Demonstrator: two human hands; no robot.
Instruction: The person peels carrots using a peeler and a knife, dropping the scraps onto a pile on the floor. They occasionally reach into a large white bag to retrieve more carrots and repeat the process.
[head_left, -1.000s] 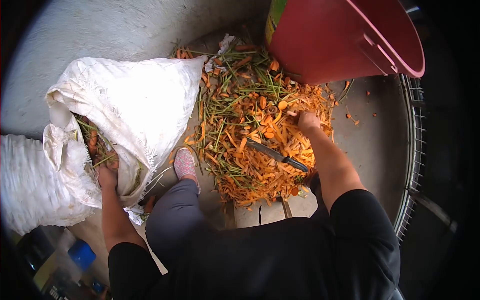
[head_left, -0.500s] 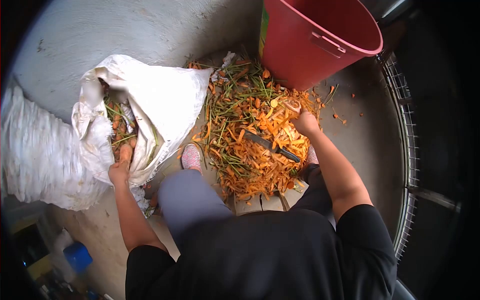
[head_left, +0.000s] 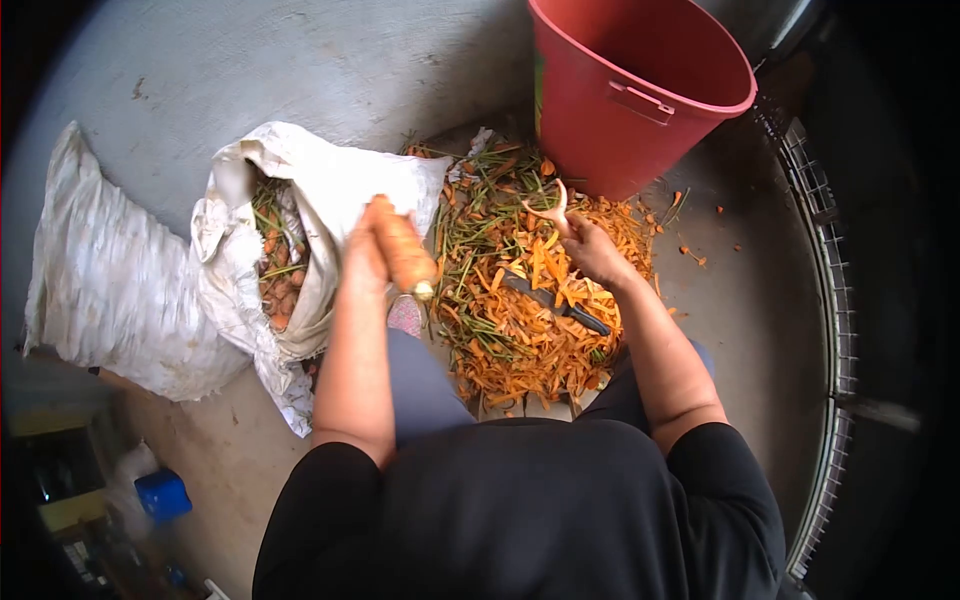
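My left hand (head_left: 364, 255) grips a whole carrot (head_left: 401, 245), held up between the white sack and the peel heap. The open white sack (head_left: 330, 200) at the left holds more carrots and green stalks (head_left: 277, 262). My right hand (head_left: 587, 250) holds a peeler (head_left: 548, 208) with a pale handle, just above the heap of orange carrot peels and stems (head_left: 520, 300) on the floor. A dark-handled knife (head_left: 555, 303) lies on the heap, right below my right hand.
A red bucket (head_left: 640, 95) stands behind the peel heap. A second, flat white sack (head_left: 100, 280) lies at the far left. A metal grille (head_left: 825, 300) edges the concrete floor at the right. A blue object (head_left: 165, 495) sits at the lower left. My foot (head_left: 405, 315) is beside the heap.
My left hand came out of the sack with a carrot and rose towards the middle. My right hand lifted the peeler off the peel heap.
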